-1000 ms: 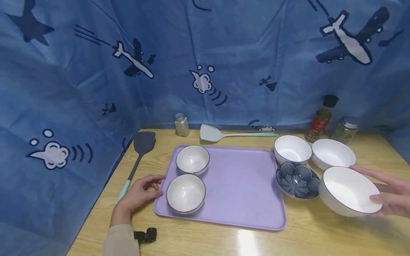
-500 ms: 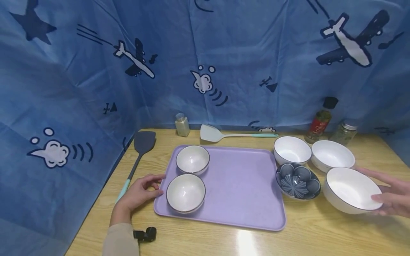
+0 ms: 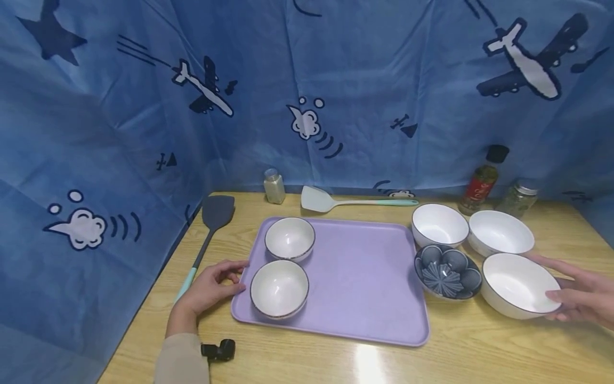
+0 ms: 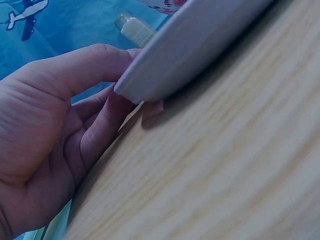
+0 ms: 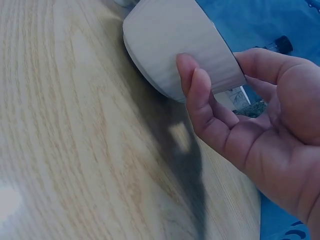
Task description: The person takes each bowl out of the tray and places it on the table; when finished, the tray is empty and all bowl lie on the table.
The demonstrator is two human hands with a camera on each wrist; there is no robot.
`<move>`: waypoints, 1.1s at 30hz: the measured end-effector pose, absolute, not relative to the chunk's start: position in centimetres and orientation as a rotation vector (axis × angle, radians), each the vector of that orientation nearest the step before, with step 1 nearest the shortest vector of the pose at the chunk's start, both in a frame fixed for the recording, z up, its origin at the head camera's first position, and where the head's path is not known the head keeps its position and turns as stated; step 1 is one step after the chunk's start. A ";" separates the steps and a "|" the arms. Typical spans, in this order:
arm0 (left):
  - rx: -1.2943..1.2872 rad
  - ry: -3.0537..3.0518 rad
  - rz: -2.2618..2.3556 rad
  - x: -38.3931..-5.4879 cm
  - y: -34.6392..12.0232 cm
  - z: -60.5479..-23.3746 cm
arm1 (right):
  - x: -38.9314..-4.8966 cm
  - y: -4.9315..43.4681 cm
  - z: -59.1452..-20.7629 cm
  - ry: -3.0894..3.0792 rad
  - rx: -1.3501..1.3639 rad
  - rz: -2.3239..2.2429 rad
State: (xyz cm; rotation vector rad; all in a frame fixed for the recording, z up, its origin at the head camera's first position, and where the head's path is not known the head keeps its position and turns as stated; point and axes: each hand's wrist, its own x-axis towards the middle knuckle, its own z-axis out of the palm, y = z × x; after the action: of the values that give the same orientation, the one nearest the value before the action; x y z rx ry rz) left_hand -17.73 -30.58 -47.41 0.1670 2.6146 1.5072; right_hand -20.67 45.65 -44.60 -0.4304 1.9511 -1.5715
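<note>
My left hand (image 3: pixel 211 288) pinches the left edge of a purple tray (image 3: pixel 364 282). Its thumb lies over the rim and its fingers reach under it in the left wrist view. Two cream bowls with dark rims, a back bowl (image 3: pixel 290 239) and a front bowl (image 3: pixel 279 289), stand at the tray's left. On the right, my right hand (image 3: pixel 582 290) holds a large white bowl (image 3: pixel 520 285) by its right side, thumb inside and fingers outside. A shadow lies under that bowl (image 5: pixel 175 45) in the right wrist view; whether its base touches the table I cannot tell.
A dark patterned bowl (image 3: pixel 446 272) sits between tray and held bowl. Behind are two white bowls, one left (image 3: pixel 439 225) and one right (image 3: pixel 500 232), a red-labelled bottle (image 3: pixel 481 184) and jar (image 3: pixel 518 198). A dark spatula (image 3: pixel 217 213), pale spatula (image 3: pixel 317 200) and shaker (image 3: pixel 274 186) border the tray.
The white bowl in my right hand has shifted slightly right, then back left, and come down a little, now tilting less. My left hand and the tray stay in place.
</note>
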 end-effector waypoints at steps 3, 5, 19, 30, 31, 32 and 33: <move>0.184 2.608 1.503 -17.7 -30.5 -47.4 | -20.5 45.7 -44.8 1.968 -0.382 -1.579; 0.191 2.602 1.505 -17.7 -30.4 -47.4 | -20.4 45.6 -44.9 1.989 -0.343 -1.578; 0.193 2.605 1.508 -17.5 -30.6 -47.4 | -20.4 45.3 -45.5 2.127 -0.398 -1.609; 0.148 2.598 1.507 -17.8 -30.5 -47.4 | -20.5 45.8 -46.1 2.449 -0.221 -1.605; 0.147 2.598 1.506 -17.8 -30.5 -47.4 | -20.5 45.8 -46.0 2.450 -0.234 -1.613; 0.146 2.598 1.506 -17.8 -30.5 -47.4 | -20.6 45.7 -45.9 2.409 -0.257 -1.673; 0.147 2.597 1.506 -17.9 -30.6 -47.4 | -20.6 45.6 -45.8 2.373 -0.291 -1.725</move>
State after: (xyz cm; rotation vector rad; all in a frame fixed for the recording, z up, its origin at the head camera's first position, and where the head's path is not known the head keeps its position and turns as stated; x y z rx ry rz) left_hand -17.86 -30.56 -47.38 0.1466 2.5970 1.5065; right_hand -20.64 45.65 -45.83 -0.2913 2.3730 -1.7246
